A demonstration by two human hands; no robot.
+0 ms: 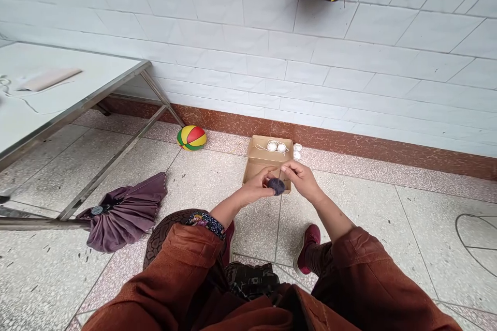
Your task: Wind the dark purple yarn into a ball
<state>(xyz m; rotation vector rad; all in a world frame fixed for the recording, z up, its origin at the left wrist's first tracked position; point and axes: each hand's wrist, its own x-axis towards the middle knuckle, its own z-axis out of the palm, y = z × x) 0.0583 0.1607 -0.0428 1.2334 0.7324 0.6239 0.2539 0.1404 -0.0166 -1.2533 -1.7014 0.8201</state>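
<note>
Yarn ball [276,186], dark, held over the near part of an open box [256,167]. The left hand [258,187] grips the ball between thumb and curled fingers; the right hand [305,181] pinches a thin strand [279,174] just above it, thumb against finger. Two white balls [272,146] lie in the box's far part, another white pair [297,155] just right of the box. Left of the box: a striped ball [191,138], then pleated purple cloth [128,217].

Dark, round yarn ball [276,186], held midair
</note>
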